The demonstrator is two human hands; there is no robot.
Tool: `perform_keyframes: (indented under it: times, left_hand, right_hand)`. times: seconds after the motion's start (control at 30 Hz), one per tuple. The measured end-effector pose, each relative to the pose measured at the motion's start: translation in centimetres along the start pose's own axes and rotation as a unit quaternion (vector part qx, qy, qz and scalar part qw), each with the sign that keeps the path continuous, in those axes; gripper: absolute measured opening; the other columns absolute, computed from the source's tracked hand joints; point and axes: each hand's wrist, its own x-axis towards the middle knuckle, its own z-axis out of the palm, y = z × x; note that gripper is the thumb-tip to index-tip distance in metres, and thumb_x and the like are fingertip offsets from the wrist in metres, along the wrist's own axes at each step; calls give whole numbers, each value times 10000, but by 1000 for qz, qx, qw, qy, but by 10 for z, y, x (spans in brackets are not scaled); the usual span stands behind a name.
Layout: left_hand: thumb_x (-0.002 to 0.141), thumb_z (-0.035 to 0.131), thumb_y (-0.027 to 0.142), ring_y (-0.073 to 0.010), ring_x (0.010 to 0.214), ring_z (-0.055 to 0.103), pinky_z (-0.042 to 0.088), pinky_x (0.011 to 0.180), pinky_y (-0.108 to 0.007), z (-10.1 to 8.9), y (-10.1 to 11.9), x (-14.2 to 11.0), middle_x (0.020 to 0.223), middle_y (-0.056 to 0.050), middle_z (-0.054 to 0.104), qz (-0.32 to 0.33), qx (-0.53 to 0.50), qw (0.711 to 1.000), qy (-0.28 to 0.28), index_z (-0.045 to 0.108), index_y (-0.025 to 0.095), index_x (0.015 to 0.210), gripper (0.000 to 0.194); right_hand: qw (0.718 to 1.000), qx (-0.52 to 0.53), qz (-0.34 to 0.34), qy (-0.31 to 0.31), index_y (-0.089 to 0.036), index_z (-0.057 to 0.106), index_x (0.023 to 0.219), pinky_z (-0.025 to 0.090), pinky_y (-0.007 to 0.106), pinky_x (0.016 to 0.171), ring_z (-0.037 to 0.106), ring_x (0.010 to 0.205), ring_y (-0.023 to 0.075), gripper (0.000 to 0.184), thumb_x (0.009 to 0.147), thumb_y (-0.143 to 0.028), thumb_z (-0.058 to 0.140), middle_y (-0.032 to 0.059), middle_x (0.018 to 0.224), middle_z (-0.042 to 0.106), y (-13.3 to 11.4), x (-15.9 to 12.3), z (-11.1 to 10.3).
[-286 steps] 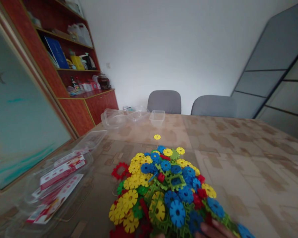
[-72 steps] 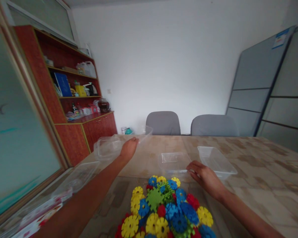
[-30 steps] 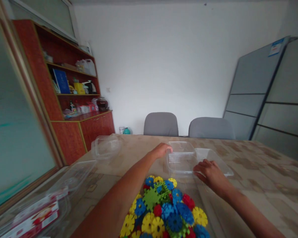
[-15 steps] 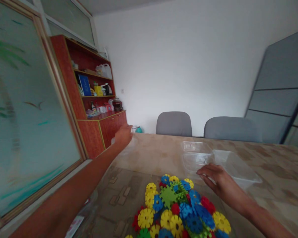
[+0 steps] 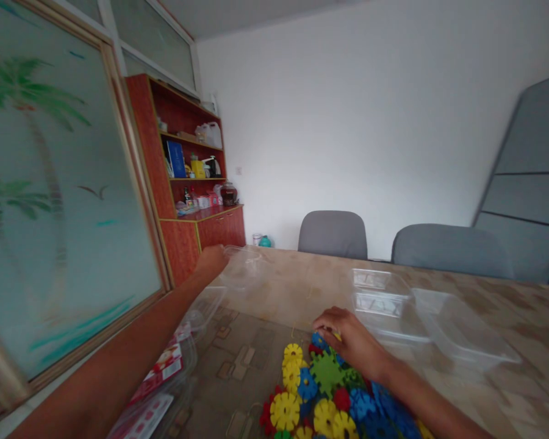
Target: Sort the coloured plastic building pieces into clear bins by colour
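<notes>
My left hand (image 5: 214,261) is stretched out to the far left of the table. Its fingers are closed on the left rim of a clear plastic container (image 5: 244,271). My right hand (image 5: 348,338) hovers over the far side of a heap of snowflake-shaped plastic building discs. Its fingers are loosely bent, with a gap to the thumb, and no piece shows in its grip. Yellow discs (image 5: 285,411), blue discs (image 5: 307,384) and a green square-toothed piece (image 5: 328,373) lie in the heap. My right forearm covers part of it.
Right of the heap stand a clear divided container (image 5: 384,305) and a larger clear tub (image 5: 466,326). At the left edge lie more clear packs with a red-and-white label (image 5: 167,363). Grey chairs (image 5: 333,235) line the far side; a wooden cabinet (image 5: 179,250) stands behind.
My right hand has moved left from the divided container to above the heap. My left hand has shifted to the far-left container's rim. The view has turned slightly left.
</notes>
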Motion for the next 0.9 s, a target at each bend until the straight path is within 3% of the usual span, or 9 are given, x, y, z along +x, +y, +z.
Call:
perform_keyframes:
  times: [0.13,0.27,0.4,0.6,0.73,0.9]
  left_hand:
    - [938,571,306,-226,978,614,530,823,-415,-21,11,2,1163,-86,594,-46,-8,999,4,572,149,1172,283]
    - [943,561,313,-232,997,607,523,838,-421,-26,40,0,1183,-87,586,-35,-46,998,-14,568,158,1182,285]
    - [940,568,307,-209,925,629,543,785,-392,7,87,-17,1119,-79,612,18,-110,986,-122,578,141,1155,272]
    - [938,574,291,-197,896,635,551,760,-375,70,137,-53,1102,-77,616,62,-159,953,-251,577,139,1148,260]
    - [939,572,292,-192,878,637,556,741,-364,82,141,-65,1091,-76,618,84,-136,952,-260,573,140,1156,265]
    - [935,573,299,-242,1037,593,511,865,-448,63,117,-56,1217,-97,568,104,-53,981,-157,551,159,1213,312]
  right_hand:
    - [1000,8,-4,26,-209,644,983,467,294,838,608,931,182,254,852,-51,496,44,964,672,-4,4,2]
    - [993,-39,-8,115,-205,607,1128,421,373,971,549,1095,219,325,879,-72,445,92,1169,620,-3,5,-5]
    - [971,-177,13,160,-183,554,1241,417,454,900,527,1089,284,387,887,-88,431,141,1274,580,3,-1,-11]
    - [962,-258,61,66,-184,580,1182,371,406,827,535,1042,279,334,871,-76,522,121,1212,634,13,-19,-12]
    - [962,-260,68,41,-220,648,881,335,369,770,559,899,235,151,892,-100,557,38,884,698,16,-23,-10]
    - [964,-254,72,33,-216,642,841,310,362,773,544,872,221,153,910,-109,556,33,820,679,18,-23,-10]
